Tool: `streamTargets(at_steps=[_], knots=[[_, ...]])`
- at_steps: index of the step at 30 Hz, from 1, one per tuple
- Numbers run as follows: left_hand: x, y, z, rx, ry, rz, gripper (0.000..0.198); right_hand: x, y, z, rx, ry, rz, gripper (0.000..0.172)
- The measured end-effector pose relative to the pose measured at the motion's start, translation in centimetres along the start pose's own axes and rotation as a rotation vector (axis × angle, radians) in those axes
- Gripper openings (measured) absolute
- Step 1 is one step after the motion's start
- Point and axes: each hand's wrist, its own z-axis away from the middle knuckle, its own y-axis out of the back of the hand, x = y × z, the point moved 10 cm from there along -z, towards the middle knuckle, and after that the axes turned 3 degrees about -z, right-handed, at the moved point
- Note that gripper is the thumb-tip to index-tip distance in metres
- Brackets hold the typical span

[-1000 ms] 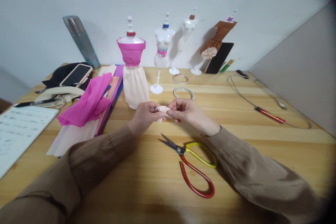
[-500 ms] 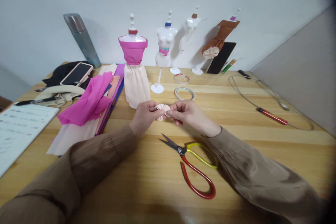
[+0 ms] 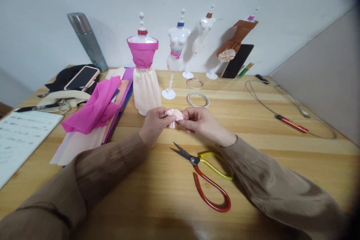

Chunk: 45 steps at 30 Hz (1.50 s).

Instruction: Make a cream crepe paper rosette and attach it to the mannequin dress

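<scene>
Both my hands meet over the middle of the wooden table (image 3: 281,157). My left hand (image 3: 154,124) and my right hand (image 3: 202,123) pinch a small pale pink pleated paper rosette (image 3: 173,115) between their fingertips, left hand on its left side, right hand on its right. The rosette is fanned into almost a full circle. Open scissors (image 3: 206,176) with red and yellow handles lie on the table just in front of my right wrist.
A small mannequin in a pink and cream paper dress (image 3: 144,75) stands behind my hands, with three more mannequins (image 3: 176,50) toward the wall. Tape rings (image 3: 198,99), coloured paper sheets (image 3: 95,112), a phone (image 3: 82,78), a flask (image 3: 87,41), a printed sheet (image 3: 19,138) and a cable (image 3: 289,108) lie around.
The pleated piece has fanned out wider between my fingers, from a half fan to a nearly round rosette. My hands have stayed in the same spot.
</scene>
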Motion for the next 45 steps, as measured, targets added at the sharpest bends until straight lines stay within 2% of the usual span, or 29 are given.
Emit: streamTargets(at_steps=[3,9,16,21,25,28,32,35,38,40,45], knots=[[0.1,0.0,0.0,-0.004,-0.007,-0.002,0.019,-0.2,0.2,0.0,0.016,0.031,0.016,0.026],[0.1,0.2,-0.1,0.02,-0.037,0.025,0.019,0.3,-0.9,-0.1,-0.088,0.009,-0.056,0.028],[0.1,0.2,-0.1,0.007,-0.051,-0.004,0.022,0.3,-1.2,0.0,-0.12,-0.01,-0.012,0.033],[0.6,-0.2,0.3,-0.011,-0.03,-0.173,0.065,-0.5,0.2,-0.1,-0.002,0.05,-0.006,0.038],[0.5,-1.2,0.7,-0.071,0.008,-0.258,0.078,-0.3,-0.9,-0.1,-0.087,0.036,-0.103,0.039],[0.5,-1.4,0.8,-0.091,0.012,-0.262,0.076,-0.3,-0.6,-0.1,-0.056,0.042,-0.112,0.038],[0.1,-0.9,0.6,-0.084,0.019,-0.179,0.066,-0.5,0.9,-0.3,0.062,0.057,-0.155,0.037],[-0.9,-0.6,0.4,-0.086,0.084,-0.051,0.061,-0.5,2.4,-0.4,0.187,0.077,-0.235,0.036],[-1.8,-0.9,0.5,-0.114,0.149,-0.034,0.057,-0.1,3.1,-0.4,0.26,0.085,-0.336,0.036],[-1.6,-1.0,0.6,-0.121,0.124,-0.078,0.051,0.4,2.5,-0.4,0.233,0.059,-0.378,0.036],[0.2,-0.3,0.4,-0.047,-0.055,-0.163,0.03,1.1,-0.3,0.0,0.081,-0.01,-0.354,0.036]])
